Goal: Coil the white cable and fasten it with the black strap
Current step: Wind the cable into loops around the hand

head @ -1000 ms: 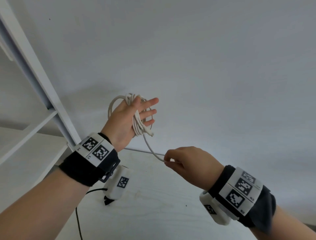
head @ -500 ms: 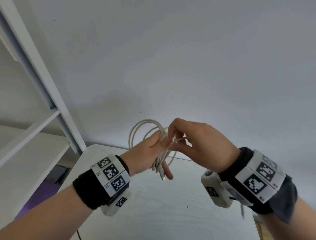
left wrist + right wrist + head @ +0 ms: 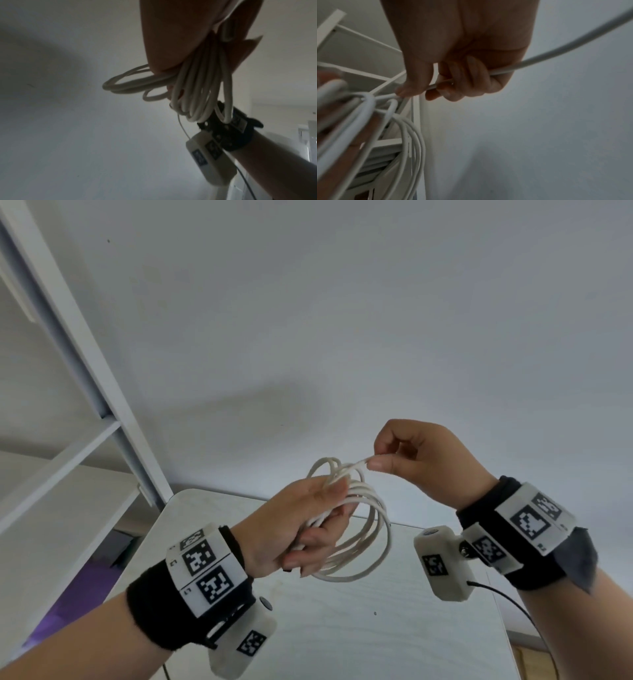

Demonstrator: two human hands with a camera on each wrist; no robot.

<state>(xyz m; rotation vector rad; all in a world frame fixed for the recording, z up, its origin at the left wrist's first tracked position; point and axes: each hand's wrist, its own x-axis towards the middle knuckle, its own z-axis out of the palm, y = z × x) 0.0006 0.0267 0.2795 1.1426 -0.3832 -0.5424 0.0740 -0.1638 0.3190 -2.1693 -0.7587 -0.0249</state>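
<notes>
The white cable (image 3: 375, 529) hangs in several loops from my left hand (image 3: 308, 525), which grips the bundle in the air above the table. In the left wrist view the loops (image 3: 197, 97) drape down past my palm. My right hand (image 3: 411, 460) is up and to the right of the coil and pinches the cable's end (image 3: 359, 464) between thumb and forefinger. The right wrist view shows the cable (image 3: 539, 60) running through those curled fingers toward the coil (image 3: 406, 142). No black strap is in sight.
A pale wooden table (image 3: 342, 628) lies below my hands, close to a plain white wall. A white shelf frame (image 3: 85, 364) stands at the left. A thin black lead (image 3: 507, 601) runs from the right wrist camera.
The coil has slid off my spread left fingers into a gripped bundle. My right hand carried the free end to the coil, then lifted up and right, pinching it. Both hands sit lower in the view.
</notes>
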